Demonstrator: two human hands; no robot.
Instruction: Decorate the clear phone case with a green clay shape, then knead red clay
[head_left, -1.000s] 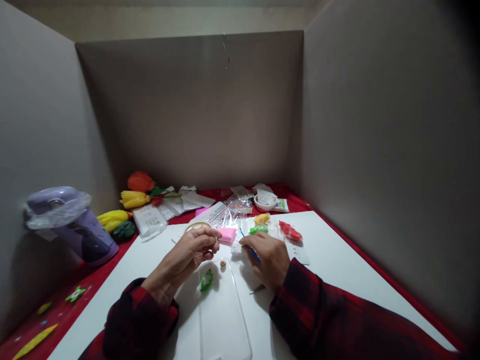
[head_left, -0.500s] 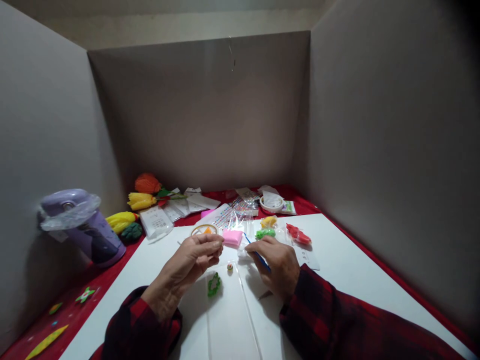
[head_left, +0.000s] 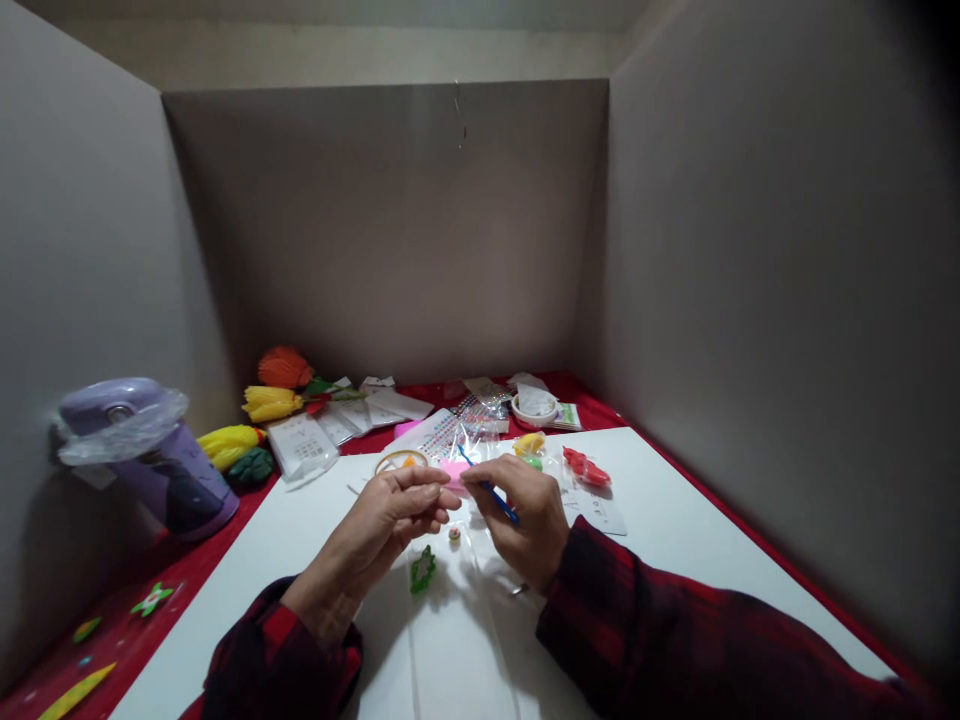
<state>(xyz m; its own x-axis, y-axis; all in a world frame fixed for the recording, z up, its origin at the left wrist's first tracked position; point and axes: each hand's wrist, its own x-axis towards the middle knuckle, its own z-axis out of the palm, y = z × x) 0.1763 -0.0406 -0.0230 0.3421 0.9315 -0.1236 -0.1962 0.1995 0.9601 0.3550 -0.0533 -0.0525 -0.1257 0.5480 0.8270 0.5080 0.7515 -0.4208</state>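
Observation:
My right hand (head_left: 521, 510) grips a thin blue stick-like tool (head_left: 501, 500), its tip pointing up and away to the left. Just left of it, my left hand (head_left: 401, 508) has its thumb and fingertips pinched together; whatever they hold is too small to make out. The fingertips of both hands nearly meet. Below them a green leaf-like ring (head_left: 423, 570) and a small round pale bead-like piece (head_left: 454, 535) lie on a clear flat sheet (head_left: 461, 640). Behind the fingers is a pink packet (head_left: 455, 473), partly hidden.
Yellow (head_left: 529, 443) and red (head_left: 586, 467) wrapped packets lie on the white board (head_left: 675, 540). Sheets of coloured gems (head_left: 442, 437), a round hoop (head_left: 401, 462) and white packets (head_left: 304, 447) are farther back. A purple lidded tumbler (head_left: 150, 455) stands left, near artificial flowers (head_left: 272, 402).
My right hand has moved left with the blue tool, closing the gap to my left hand. The left hand keeps its pinch, and the view has shifted slightly.

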